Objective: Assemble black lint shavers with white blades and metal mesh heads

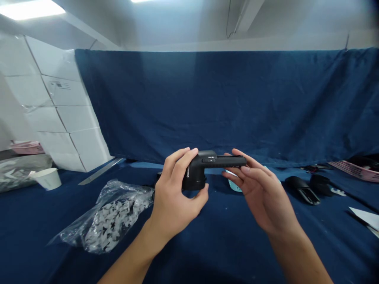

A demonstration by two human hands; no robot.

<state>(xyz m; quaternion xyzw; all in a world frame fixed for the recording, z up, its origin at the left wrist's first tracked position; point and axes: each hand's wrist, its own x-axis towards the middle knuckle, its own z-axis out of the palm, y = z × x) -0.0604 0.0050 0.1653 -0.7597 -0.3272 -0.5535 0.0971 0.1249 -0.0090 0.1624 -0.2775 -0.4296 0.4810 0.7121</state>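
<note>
My left hand (174, 189) grips the round head of a black plastic handheld appliance (204, 167). The appliance's long, slim handle points to the right, with a small button panel on top. My right hand (260, 193) pinches that handle near its far end between thumb and fingers. Just beneath my right hand lies a pale teal object (235, 186), partly hidden by my fingers. To the left of my left hand sits a clear plastic bag (109, 217) of white and dark pieces.
Two similar black appliances (302, 189) lie to the right on the blue cloth-covered table (225, 252), near a pink basket (355, 170) and white paper (365, 217). A paper cup (47, 178) and stacked white boxes (59, 106) stand left. A blue cloth (225, 98) hangs behind.
</note>
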